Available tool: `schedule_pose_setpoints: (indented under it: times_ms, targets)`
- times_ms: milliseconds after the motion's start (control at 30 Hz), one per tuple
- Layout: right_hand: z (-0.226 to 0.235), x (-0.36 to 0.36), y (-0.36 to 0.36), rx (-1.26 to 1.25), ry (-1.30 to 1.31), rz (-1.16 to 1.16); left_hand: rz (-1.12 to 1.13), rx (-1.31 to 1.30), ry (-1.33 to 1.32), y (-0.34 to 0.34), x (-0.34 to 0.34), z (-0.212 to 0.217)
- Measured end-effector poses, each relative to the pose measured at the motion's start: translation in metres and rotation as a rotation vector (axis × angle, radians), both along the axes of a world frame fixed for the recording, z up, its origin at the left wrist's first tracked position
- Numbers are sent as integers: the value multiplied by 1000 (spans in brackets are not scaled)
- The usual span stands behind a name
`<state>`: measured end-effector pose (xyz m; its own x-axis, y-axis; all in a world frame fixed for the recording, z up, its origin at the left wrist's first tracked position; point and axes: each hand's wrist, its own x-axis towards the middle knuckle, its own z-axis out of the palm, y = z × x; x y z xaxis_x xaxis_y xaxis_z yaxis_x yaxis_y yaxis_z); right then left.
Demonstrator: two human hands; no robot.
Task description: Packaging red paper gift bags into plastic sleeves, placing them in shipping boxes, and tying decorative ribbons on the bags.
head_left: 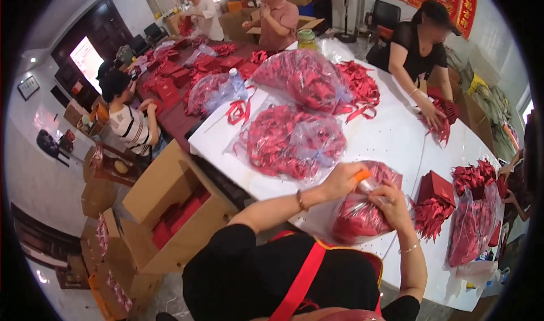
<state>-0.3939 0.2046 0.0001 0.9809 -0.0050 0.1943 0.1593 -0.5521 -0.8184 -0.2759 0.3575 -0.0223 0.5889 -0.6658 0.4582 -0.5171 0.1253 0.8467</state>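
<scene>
Both hands, left hand [344, 178] and right hand [390, 203], clamp the clear plastic bag of red tassels [362, 210] at the white bench's [391, 134] six o'clock edge; pinching the neck tight should prevent spills.

Bare white counter [391, 134] lies open through the middle, running toward the far edge. Two bulging clear plastic bags of red tassels [292, 142] block the left side; a red gift box [436, 186] and loose red tassel pile [429, 216] crowd the right edge.
</scene>
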Motion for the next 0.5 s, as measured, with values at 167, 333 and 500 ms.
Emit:
schedule_pose_setpoints:
  times_ms: [167, 333, 500]
  targets:
    - [-2, -5, 2, 55, 43, -55, -28, 127, 249, 15, -21, 6]
    - [-7, -4, 2, 117, 66, -33, -93, 279, -53, -2, -13, 18]
    - [-12, 1, -8, -60, 55, 77, -319, 180, -192, -6, 4, 5]
